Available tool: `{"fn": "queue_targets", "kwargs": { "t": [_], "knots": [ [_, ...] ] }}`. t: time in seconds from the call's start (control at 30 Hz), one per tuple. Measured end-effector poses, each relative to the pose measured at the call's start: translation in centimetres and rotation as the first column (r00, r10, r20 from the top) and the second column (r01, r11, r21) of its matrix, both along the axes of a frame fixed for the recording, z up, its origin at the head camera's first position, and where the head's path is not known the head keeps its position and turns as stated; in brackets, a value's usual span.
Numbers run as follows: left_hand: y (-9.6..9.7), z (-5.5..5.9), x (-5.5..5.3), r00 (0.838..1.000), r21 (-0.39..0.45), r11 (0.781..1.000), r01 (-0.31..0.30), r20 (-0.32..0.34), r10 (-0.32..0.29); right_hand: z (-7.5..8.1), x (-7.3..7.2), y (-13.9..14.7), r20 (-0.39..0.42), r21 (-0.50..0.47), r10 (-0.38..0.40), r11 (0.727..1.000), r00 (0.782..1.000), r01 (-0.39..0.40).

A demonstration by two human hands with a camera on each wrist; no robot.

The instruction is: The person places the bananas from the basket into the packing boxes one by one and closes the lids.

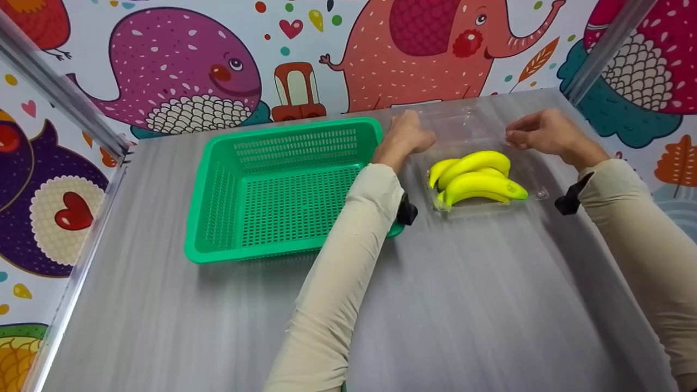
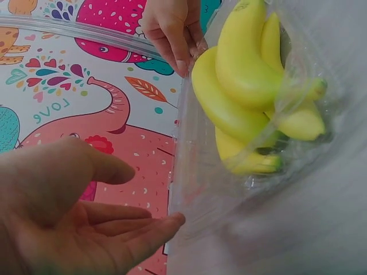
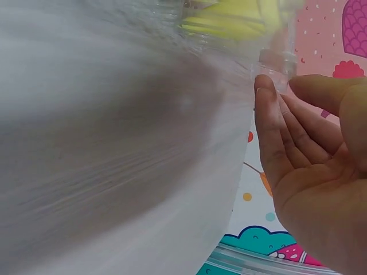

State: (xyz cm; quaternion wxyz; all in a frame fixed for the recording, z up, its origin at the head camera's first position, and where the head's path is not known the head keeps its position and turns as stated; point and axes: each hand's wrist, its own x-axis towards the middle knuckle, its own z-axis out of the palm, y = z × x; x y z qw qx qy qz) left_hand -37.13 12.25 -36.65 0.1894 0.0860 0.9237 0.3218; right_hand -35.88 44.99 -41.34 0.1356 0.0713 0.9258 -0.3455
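Note:
A clear plastic clamshell box point(image 1: 444, 208) holds several yellow bananas point(image 1: 479, 177) at the right of the table. Its transparent lid point(image 1: 457, 125) is tilted back behind them. My left hand point(image 1: 404, 136) is at the lid's left side. In the left wrist view, the left hand's fingers point(image 2: 143, 240) are extended, thumb apart, with a fingertip at the lid's edge. At the right end of the lid, my right hand point(image 1: 547, 136) pinches the corner. The right wrist view shows that right hand point(image 3: 315, 143) with thumb and index fingertip at the clear plastic.
A green plastic basket point(image 1: 196, 218) with a perforated bottom stands left of the box, partly behind my left forearm. Cartoon-printed walls point(image 1: 305, 32) enclose the grey table point(image 1: 463, 305) at the back and sides. Metal posts point(image 1: 65, 81) mark the corners.

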Motion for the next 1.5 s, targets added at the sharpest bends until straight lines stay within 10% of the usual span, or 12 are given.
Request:
{"fn": "queue_targets", "kwargs": {
  "t": [1.0,1.5],
  "knots": [
    [0.8,-0.5,0.0,0.964,0.100,0.978,-0.182,-0.179,0.198,-0.8,0.7,0.6,-0.076,-0.181,-0.137,0.976,0.988,0.121],
    [-1.0,-0.7,0.3,0.912,0.205,0.977,-0.055,-0.387,0.133,-1.2,1.6,0.6,-0.142,-0.163,-0.145,0.979,0.979,0.122]
  ]
}}
